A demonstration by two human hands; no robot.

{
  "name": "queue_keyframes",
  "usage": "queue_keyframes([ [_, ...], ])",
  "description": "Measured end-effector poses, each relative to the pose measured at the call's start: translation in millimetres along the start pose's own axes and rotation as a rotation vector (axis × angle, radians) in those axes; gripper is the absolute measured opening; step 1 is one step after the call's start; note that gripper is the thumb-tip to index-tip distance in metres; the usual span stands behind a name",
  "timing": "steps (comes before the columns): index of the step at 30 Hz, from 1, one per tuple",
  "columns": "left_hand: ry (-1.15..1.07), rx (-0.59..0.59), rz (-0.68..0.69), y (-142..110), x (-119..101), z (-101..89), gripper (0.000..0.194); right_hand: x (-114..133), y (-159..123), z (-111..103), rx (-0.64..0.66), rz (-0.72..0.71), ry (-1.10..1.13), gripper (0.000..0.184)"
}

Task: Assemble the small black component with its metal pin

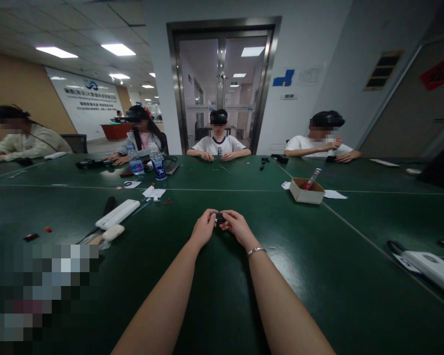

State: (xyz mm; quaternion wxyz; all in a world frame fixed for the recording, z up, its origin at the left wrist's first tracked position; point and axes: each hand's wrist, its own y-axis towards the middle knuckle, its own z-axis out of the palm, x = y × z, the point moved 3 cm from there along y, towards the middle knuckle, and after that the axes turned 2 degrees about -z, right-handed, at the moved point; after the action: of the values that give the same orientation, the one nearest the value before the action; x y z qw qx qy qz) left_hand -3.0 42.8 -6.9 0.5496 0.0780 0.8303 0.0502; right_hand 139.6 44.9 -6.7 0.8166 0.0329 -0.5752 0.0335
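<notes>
Both my hands meet over the middle of the green table, around a small black object with a shiny silvery bit at its left end. It is too small and too covered by fingers to name its kind. The fingers of my left hand pinch it from the left. From the right, my right hand grips it with thumb and fingers, partly hiding it. A silvery bracelet circles my right wrist.
White power strips lie left and right. Ahead on the right stands a small open box holding a clear tube. Two bottles stand at the back left. Several people sit across the table. Paper scraps lie left of centre.
</notes>
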Motion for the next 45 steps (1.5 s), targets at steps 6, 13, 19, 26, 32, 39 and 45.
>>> queue_keyframes([
  [6, 0.002, 0.004, -0.013, -0.2, 0.8, 0.1, 0.03, 2.2, -1.3, 1.5, -0.006, 0.01, -0.019, 0.015],
  [13, 0.043, 0.001, -0.022, -1.2, -1.5, 1.4, 0.034, -2.2, 0.9, -1.1, -0.054, -0.002, 0.021, 0.022],
  [19, 0.05, -0.008, -0.021, -3.8, -7.0, -1.1, 0.037, -2.8, 1.7, 0.6, 0.019, 0.016, 0.011, 0.025],
  [26, 0.014, 0.029, 0.0, -2.3, -2.5, 1.2, 0.042, -0.3, -1.1, 1.4, 0.065, -0.002, -0.073, 0.033],
  [32, -0.036, 0.017, 0.012, 0.2, -0.9, 1.9, 0.032, -0.4, -0.5, -0.5, 0.036, -0.018, -0.139, 0.036],
  [39, -0.079, 0.016, 0.053, 1.9, -1.9, 1.5, 0.028, -1.6, -0.4, -1.5, 0.017, -0.037, -0.157, 0.034],
  [45, -0.095, 0.041, 0.083, 1.5, -2.6, 2.4, 0.03, -2.8, 0.7, -3.8, -0.011, -0.043, -0.132, 0.035],
])
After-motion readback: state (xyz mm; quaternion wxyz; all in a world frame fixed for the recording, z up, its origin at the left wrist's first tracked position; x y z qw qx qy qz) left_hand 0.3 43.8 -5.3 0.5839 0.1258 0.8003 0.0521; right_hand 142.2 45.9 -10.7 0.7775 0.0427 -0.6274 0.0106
